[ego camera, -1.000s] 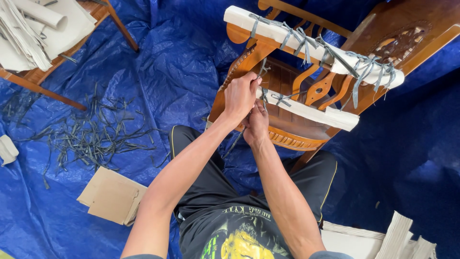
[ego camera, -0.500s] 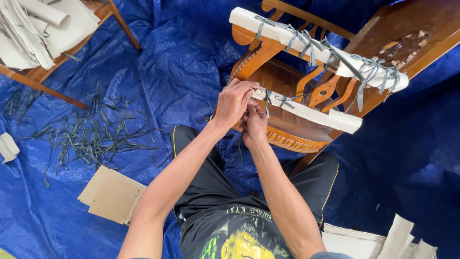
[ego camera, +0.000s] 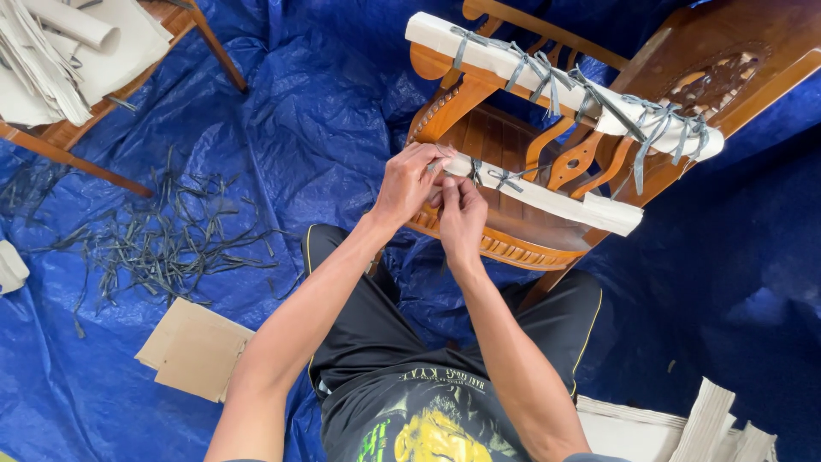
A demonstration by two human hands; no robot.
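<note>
Since a second ago my left hand (ego camera: pixel 409 181) has slid down the chair arm to meet my right hand (ego camera: pixel 462 214), both now pinched shut on a grey strap (ego camera: pixel 475 169) at the near end of the white padded rail (ego camera: pixel 547 195). That rail runs from my fingertips away to the right, across the wooden chair (ego camera: pixel 513 248) lying on the blue tarp (ego camera: pixel 282 128).

Both arms reach forward, left hand (ego camera: pixel 409 181) and right hand (ego camera: pixel 462 216) touching, fingers pinched together.
</note>
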